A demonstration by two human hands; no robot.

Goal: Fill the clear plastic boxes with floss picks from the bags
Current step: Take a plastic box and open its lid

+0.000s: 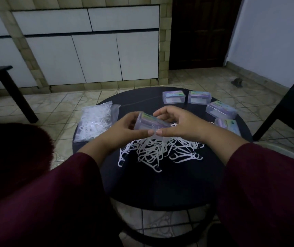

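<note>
Both hands hold one clear box (149, 124) tilted above the table: the left hand (123, 130) curls round its left end, the right hand (176, 124) pinches its right end, thumbs nearly touching. Under it lies a loose pile of floss picks (157, 151). Four more boxes (173, 97) sit along the far right rim, one bag (96, 122) of picks at the left. The round black table (160, 189) stands on a tiled floor (57, 111) before white cupboards (96, 57).

Bare near tabletop (160, 189); boxes (221, 110) far-right
</note>
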